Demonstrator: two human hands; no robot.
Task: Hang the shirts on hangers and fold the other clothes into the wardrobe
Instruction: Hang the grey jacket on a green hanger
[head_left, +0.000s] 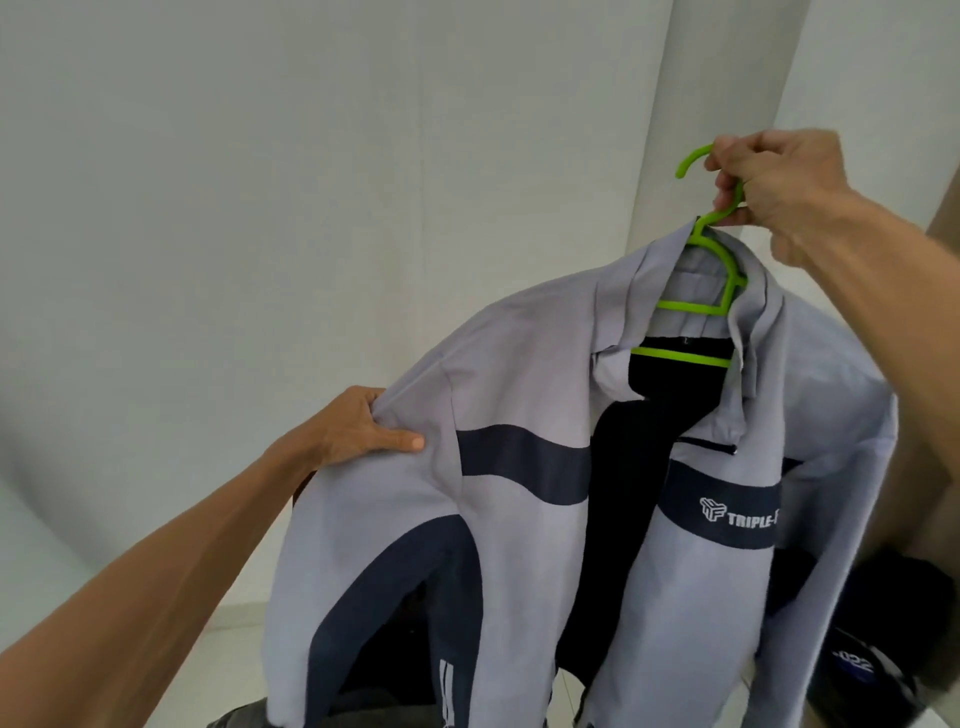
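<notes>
Two bare hands work one garment. The left hand, nearer and lower, pinches the shoulder fabric of a single grey shirt with navy bands, thumb laid flat on the cloth. The shirt hangs open in mid-air on one green hanger, two of whose crossbars show inside the collar. The right hand, higher up, is curled tight around the hanger's neck below the hook. Dark clothing lies lower right; a pale wall stands behind.
</notes>
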